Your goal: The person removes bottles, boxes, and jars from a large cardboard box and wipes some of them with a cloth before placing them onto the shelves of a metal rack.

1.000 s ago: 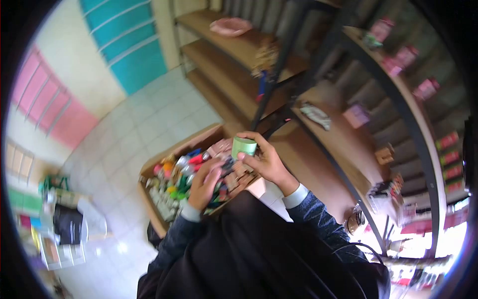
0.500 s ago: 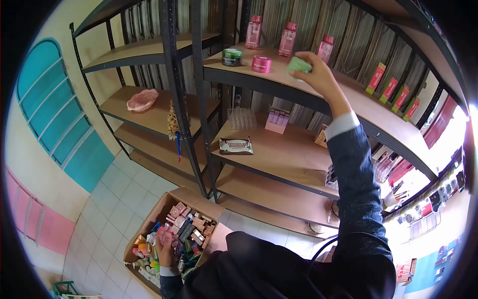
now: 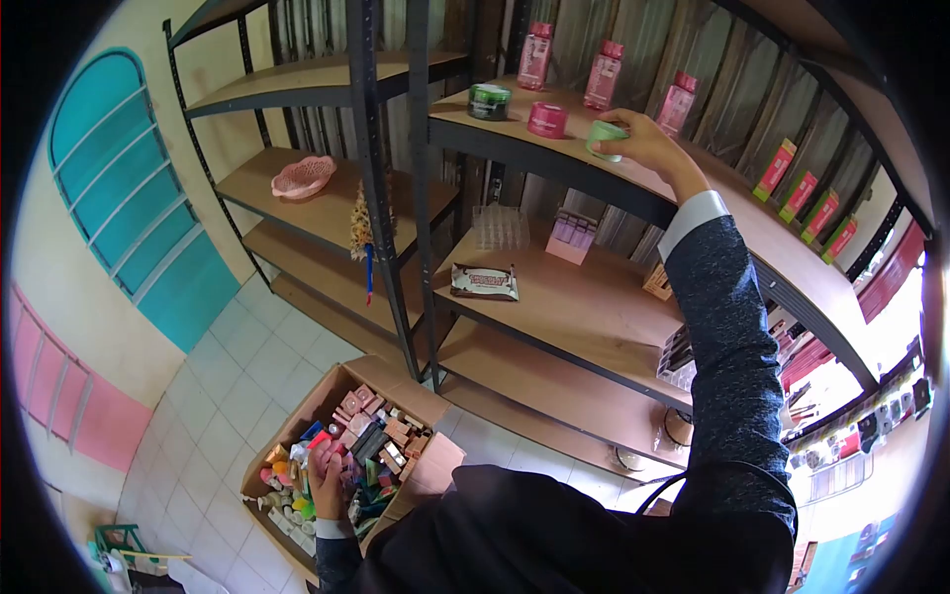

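My right hand (image 3: 651, 150) grips a light green jar (image 3: 605, 142) at the front edge of the upper shelf (image 3: 732, 188). Left of it stand a pink jar (image 3: 546, 120) and a dark green jar (image 3: 489, 102). Behind them is a row of pink bottles (image 3: 604, 76). My left hand (image 3: 327, 483) is low over a cardboard box (image 3: 398, 384) full of cosmetics, its fingers curled among pink and red items; I cannot tell what they hold.
Several red and green slim boxes (image 3: 775, 170) stand farther right on the shelf. Below are a white packet (image 3: 484, 282), a clear organizer (image 3: 501, 228) and a purple-pink carton (image 3: 571, 236). A pink basket (image 3: 303, 178) sits on the left rack. Dark metal posts (image 3: 381, 178) divide the racks.
My right hand has brought the green jar down to the shelf's front edge, turning it more upright. My left hand stays at the box. The view has shifted slightly.
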`<move>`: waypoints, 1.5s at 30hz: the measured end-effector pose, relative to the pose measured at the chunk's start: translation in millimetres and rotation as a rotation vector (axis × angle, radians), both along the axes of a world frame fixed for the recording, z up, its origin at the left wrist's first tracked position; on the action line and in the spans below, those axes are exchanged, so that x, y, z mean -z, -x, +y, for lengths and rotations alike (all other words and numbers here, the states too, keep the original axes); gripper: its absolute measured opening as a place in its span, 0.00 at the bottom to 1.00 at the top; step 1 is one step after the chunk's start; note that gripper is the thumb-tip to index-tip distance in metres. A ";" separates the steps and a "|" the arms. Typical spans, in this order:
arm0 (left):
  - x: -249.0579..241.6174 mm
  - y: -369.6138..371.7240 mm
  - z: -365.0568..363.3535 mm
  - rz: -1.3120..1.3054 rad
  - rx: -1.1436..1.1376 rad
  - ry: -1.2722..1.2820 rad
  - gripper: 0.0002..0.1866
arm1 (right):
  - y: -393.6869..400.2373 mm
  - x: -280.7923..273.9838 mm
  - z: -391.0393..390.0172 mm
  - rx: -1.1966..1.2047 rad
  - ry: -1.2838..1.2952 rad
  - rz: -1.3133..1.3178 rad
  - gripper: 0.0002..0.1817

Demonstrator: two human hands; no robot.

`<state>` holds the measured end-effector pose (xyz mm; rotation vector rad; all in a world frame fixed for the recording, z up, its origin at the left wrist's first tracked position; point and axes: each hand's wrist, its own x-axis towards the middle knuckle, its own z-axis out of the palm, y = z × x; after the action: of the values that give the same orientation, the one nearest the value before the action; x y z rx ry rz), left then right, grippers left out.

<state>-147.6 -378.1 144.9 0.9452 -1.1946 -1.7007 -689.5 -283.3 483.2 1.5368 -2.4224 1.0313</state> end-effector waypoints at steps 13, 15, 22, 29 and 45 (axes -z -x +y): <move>99.1 -112.1 -13.4 -0.501 -0.433 0.163 0.20 | 41.2 10.5 13.4 -0.163 0.107 -0.118 0.23; 122.5 -145.1 -9.3 -0.695 -0.546 0.149 0.20 | -75.2 -3.0 7.6 0.234 0.311 0.245 0.17; 224.5 -208.4 26.6 -1.241 -0.316 -0.147 0.27 | -226.9 121.3 -47.0 -0.219 0.307 0.212 0.17; 250.9 -194.9 30.2 -1.497 0.001 -0.115 0.23 | -368.3 257.3 -84.6 -0.600 -0.098 -0.504 0.19; 37.9 -119.1 -8.0 0.463 -0.205 -0.390 0.26 | -434.5 271.8 -91.3 -0.910 -0.260 -0.547 0.30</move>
<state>-28.5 -386.1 107.1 0.7998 -0.4581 -1.8821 -255.0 -374.6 211.4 2.9171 -2.1691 1.4424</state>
